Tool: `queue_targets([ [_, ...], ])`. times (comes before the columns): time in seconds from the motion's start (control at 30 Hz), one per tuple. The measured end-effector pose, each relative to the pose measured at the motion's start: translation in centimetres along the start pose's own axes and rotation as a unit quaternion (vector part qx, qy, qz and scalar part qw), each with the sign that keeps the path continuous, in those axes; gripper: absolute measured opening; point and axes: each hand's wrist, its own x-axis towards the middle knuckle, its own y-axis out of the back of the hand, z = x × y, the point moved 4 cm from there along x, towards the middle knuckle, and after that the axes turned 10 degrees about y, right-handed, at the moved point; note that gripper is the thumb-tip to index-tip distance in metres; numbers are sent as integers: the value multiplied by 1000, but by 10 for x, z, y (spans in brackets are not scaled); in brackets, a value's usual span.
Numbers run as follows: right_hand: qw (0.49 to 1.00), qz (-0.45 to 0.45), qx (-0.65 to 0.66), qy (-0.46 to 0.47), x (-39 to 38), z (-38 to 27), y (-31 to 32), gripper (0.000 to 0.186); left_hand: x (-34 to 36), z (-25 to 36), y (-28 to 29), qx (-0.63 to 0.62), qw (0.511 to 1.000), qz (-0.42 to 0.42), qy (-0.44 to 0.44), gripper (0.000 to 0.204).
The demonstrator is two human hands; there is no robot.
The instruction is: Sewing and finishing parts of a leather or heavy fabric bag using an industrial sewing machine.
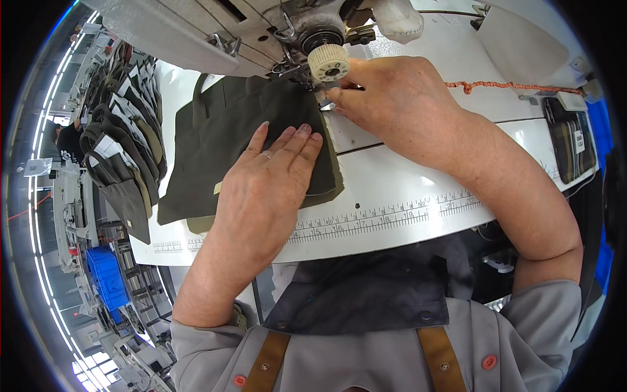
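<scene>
A dark olive fabric piece [215, 150] with a strap loop at its far left lies on the white sewing table [405, 189]. My left hand [264, 179] rests flat on it, fingers stretched toward the needle area. The piece's right edge runs beside the presser foot of the sewing machine [255, 39], below a cream dial [328, 62]. Close to the needle, on the right of the fabric, my right hand [405, 108] is bent with its thumb and fingertips drawn together. Whatever sits between those fingertips is hidden.
Several dark fabric pieces with loops and white papers [130, 144] are heaped at the left. A ruler scale [392, 219] runs along the table's front edge. An orange cord [509, 85] crosses the right side toward a dark striped flat object [569, 140]. A blue crate [108, 277] stands lower left.
</scene>
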Motion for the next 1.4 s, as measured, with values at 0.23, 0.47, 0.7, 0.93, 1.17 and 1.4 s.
queue_targets([
  [0.23,1000,1,0,-7,-4,1,-3,13,8,1,8,-56,994,-63,69,69],
  [0.47,1000,15,-12,1,-6,0,-3,12,6,-27,-20,-178,983,-32,2,81],
  [0.7,1000,20,-21,8,-6,3,-6,15,3,-29,-23,-108,993,-32,-34,90],
  [0.93,1000,9,-4,17,-5,3,-4,21,2,-31,-30,-104,993,-31,-34,76],
  [1.17,999,15,-6,30,-6,3,-4,20,1,-28,-29,-86,996,-18,-20,66],
  [1.4,999,27,-21,15,-5,3,-3,16,0,-29,-27,-95,995,-7,-32,72],
])
